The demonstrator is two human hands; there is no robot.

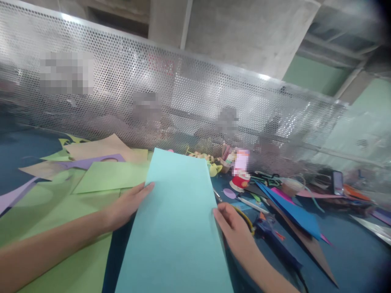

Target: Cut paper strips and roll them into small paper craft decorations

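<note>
A long light-blue sheet of paper [179, 219] is held up in the middle of the view, its far end tilted upward. My left hand [130, 205] grips its left edge, thumb on top and the other fingers mostly behind it. On the right edge, my right hand [232, 224] pinches the sheet between thumb and curled fingers. Light-green sheets [61, 215] lie under and beside my left forearm. Close to the right hand are a blue glue gun [277, 244] and something with a yellow curved handle [246, 217].
Purple paper [94, 161] and beige paper [100, 147] lie at the left. To the right are a red cup [240, 182], a white pen [253, 204], blue paper [295, 211] and a phone [337, 182]. A perforated metal screen [195, 93] stands behind the table.
</note>
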